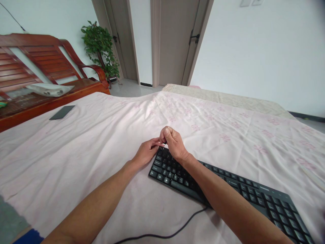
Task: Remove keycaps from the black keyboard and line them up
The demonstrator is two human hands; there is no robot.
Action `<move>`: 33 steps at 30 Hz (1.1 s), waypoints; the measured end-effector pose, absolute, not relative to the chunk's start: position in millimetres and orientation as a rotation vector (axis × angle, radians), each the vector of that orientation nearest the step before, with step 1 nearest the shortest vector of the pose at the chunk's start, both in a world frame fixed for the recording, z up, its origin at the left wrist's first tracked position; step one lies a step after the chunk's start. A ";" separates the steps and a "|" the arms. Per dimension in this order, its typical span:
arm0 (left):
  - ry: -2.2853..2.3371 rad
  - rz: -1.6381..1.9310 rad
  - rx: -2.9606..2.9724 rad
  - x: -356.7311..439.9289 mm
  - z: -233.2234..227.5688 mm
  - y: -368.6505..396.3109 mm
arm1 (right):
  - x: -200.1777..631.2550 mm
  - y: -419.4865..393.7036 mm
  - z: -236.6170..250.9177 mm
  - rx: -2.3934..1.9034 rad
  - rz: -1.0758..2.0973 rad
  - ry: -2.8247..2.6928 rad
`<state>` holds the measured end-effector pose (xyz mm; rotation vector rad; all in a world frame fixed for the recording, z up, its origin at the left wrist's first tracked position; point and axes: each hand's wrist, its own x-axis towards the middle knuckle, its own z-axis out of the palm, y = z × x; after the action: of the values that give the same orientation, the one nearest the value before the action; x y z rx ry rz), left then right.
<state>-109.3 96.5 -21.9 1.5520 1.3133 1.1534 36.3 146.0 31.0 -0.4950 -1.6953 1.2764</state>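
A black keyboard [188, 191] lies slantwise on the pink cloth, keys up, its far left corner between my two hands. My left hand [147, 150] is at that corner, thumb by the left edge and fingers reaching past the top edge, holding it. Over the same corner my right hand [174, 142] is closed in a fist, thumb on top. A small dark bit shows under the fist, but what it grips is hidden. My right forearm passes over the middle of the keys and covers part of them. A black cable [162, 236] runs from beneath the keyboard's near edge toward the left.
The wrinkled pink floral cloth [101, 142] covers the surface. A dark phone-like slab [62, 112] lies at its far left. Beyond stand a wooden bench [48, 61] with a plastic bag [50, 89] on it, a leafy plant [99, 44] and closed doors [175, 40].
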 end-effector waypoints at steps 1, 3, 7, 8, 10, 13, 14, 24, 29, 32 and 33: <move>1.306 1.147 1.556 -109.6 -21.8 96.6 | 35.5 145.4 31.6 -0.484 1.256 -1.738; 1.312 1.140 1.574 -110.4 -21.6 96.6 | 33.6 143.7 32.7 -0.455 1.223 -1.829; 1.373 1.113 1.601 -113.4 -21.0 96.2 | 28.1 139.9 32.5 -0.386 1.212 -1.961; 1.375 1.107 1.602 -114.3 -20.6 96.1 | 27.0 139.3 31.4 -0.392 1.215 -1.952; 1.364 1.102 1.598 -115.6 -19.2 95.9 | 26.3 138.8 27.6 -0.433 1.239 -1.891; 1.329 1.094 1.566 -116.5 -16.9 96.0 | 29.5 139.7 19.1 -0.494 1.253 -1.799; 1.303 1.092 1.546 -116.4 -16.4 96.1 | 31.3 140.5 16.2 -0.514 1.240 -1.769; 1.157 1.002 1.479 -122.9 -14.2 102.4 | 32.5 148.9 25.0 -0.519 1.333 -1.701; 1.100 0.815 1.584 -128.8 -7.0 110.8 | 29.5 151.0 28.1 -0.494 1.482 -1.551; 1.097 0.769 1.638 -130.7 -3.4 116.0 | 23.7 153.9 25.3 -0.487 1.590 -1.471; 1.088 0.755 1.655 -131.5 -2.5 117.6 | 21.4 154.2 24.9 -0.483 1.621 -1.471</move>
<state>-131.5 117.6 -2.5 1.6546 1.0884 0.7550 21.4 154.2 24.9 -0.4832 -1.4706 1.6211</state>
